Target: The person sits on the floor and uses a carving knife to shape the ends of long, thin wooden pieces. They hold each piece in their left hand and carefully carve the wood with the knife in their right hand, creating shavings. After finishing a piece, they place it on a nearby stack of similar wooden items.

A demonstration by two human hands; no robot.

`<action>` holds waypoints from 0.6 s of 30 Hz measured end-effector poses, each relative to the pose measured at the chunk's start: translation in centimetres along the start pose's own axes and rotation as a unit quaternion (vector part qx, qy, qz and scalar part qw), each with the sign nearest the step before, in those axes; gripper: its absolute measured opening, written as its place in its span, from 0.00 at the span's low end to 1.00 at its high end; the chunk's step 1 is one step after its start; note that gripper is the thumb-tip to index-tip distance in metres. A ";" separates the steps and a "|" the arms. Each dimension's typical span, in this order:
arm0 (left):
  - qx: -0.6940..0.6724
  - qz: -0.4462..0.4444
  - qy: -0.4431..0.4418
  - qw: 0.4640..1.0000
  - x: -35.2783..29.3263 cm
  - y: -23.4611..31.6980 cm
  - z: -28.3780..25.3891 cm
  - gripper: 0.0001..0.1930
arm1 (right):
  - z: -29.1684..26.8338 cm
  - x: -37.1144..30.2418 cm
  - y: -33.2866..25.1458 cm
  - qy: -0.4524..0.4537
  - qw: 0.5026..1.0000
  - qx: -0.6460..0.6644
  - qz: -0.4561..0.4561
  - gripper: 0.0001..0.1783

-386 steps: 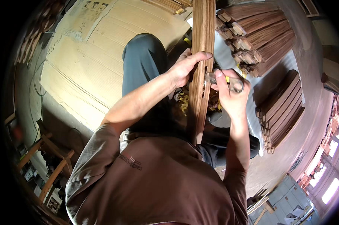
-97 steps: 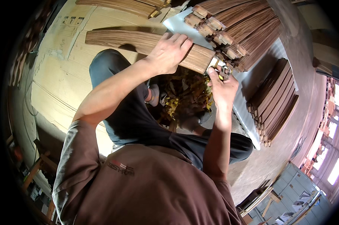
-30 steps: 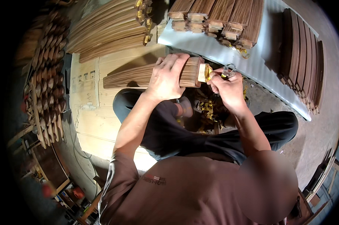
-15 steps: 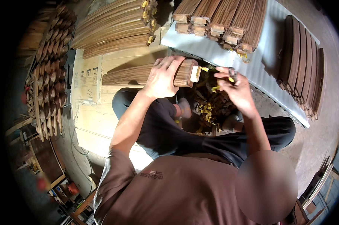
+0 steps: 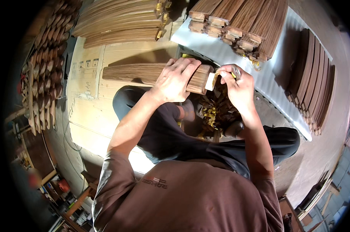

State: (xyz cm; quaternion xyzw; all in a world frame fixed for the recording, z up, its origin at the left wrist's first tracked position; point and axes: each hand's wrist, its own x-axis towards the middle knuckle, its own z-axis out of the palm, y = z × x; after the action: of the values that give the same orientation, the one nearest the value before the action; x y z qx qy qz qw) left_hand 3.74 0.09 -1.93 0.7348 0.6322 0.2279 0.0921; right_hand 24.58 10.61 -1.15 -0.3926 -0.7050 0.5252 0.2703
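Observation:
My left hand [image 5: 175,82] is wrapped over a long, curved brown wooden piece [image 5: 130,72] with dark grain, held above my crossed legs. From its right end sticks a pale squared tenon [image 5: 211,82]. At that tenon, my right hand [image 5: 239,84] pinches a yellow-brown, tape-like strip [image 5: 216,74] between thumb and forefinger. A small tool with a metallic part and a bit of yellow [image 5: 235,72] also sits in the right hand; its kind cannot be made out. Below lies a heap of yellow and brown scraps [image 5: 215,112] between my feet.
Similar wooden pieces [image 5: 121,21] are stacked at the back left, their ends wrapped in yellow. More stacked pieces [image 5: 240,23] lie on a white-covered surface [image 5: 273,81], with darker curved ones [image 5: 314,73] at right. Shaped wooden parts [image 5: 43,77] pile up far left. Cardboard [image 5: 86,116] lies beneath.
My right hand has moved left to the tenon and now pinches the strip there. The wooden piece and my left hand have shifted slightly right. The whole view has turned a little.

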 end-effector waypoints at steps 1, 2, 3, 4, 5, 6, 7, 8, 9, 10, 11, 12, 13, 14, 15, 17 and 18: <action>0.006 -0.002 0.007 1.000 -0.1 -0.1 0.0 0.40 | -0.2 -0.5 -0.8 -0.016 0.999 0.024 -0.027 0.06; -0.003 -0.006 -0.004 1.000 -0.1 -0.3 0.1 0.40 | -0.5 -1.3 -1.1 -0.026 0.998 0.053 -0.034 0.06; 0.004 -0.005 -0.006 1.000 0.0 -0.5 0.2 0.41 | -0.9 -1.9 -1.2 -0.038 0.995 0.084 -0.044 0.06; 0.011 -0.004 -0.008 1.000 0.2 -0.6 0.3 0.41 | -1.1 -2.7 -1.5 -0.048 0.989 0.129 -0.052 0.06; 0.015 -0.006 -0.013 1.000 0.0 -0.6 0.6 0.41 | -1.4 -3.5 -1.7 -0.076 0.986 0.145 -0.034 0.06; 0.005 -0.017 -0.012 1.000 0.1 -0.6 0.8 0.43 | -1.9 -4.6 -1.9 -0.109 0.978 0.175 -0.021 0.05; 0.005 -0.025 -0.010 1.000 0.2 -0.7 0.9 0.43 | -2.4 -5.8 -1.8 -0.141 0.969 0.204 -0.006 0.04; 0.006 -0.030 -0.009 0.999 0.3 -0.6 0.8 0.43 | -2.7 -6.7 -1.6 -0.160 0.972 0.169 0.002 0.04; 0.009 -0.030 -0.010 0.999 0.7 -0.6 0.6 0.43 | -2.8 -7.2 -1.2 -0.176 0.975 0.135 0.007 0.03; -0.001 -0.031 -0.003 1.000 0.9 -0.7 0.4 0.42 | -1.6 -7.7 -0.3 -0.081 0.991 0.101 -0.016 0.04; -0.001 -0.037 0.004 0.999 0.8 -0.6 0.3 0.42 | -2.3 -7.2 0.5 -0.096 0.992 -0.084 -0.012 0.11; -0.002 -0.041 0.010 0.999 0.9 -0.6 0.1 0.41 | -2.7 -7.1 2.7 -0.092 0.972 -0.204 -0.066 0.12; -0.002 -0.043 0.019 0.999 1.1 -0.6 0.0 0.41 | -2.9 -7.0 4.9 -0.085 0.936 -0.321 -0.121 0.14; 0.012 -0.029 0.037 0.999 1.2 -0.7 0.1 0.41 | -2.7 -6.8 5.7 -0.061 0.949 -0.263 -0.161 0.11; 0.028 -0.022 0.049 0.998 1.0 -0.6 0.1 0.41 | -2.4 -6.9 7.0 -0.059 0.947 -0.280 -0.148 0.09; 0.027 -0.015 0.051 0.998 0.7 -0.7 0.2 0.41 | -2.3 -6.8 8.2 -0.056 0.938 -0.319 -0.126 0.05; 0.030 -0.014 0.051 0.998 0.4 -0.7 0.3 0.41 | -1.7 -7.1 8.0 -0.037 0.972 -0.230 0.009 0.05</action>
State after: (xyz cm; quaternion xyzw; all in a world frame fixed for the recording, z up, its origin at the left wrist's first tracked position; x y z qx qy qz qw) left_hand 3.33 0.70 -2.41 0.7158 0.6527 0.2450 0.0404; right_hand 31.98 6.67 -8.01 -0.4310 -0.8127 0.3658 0.1412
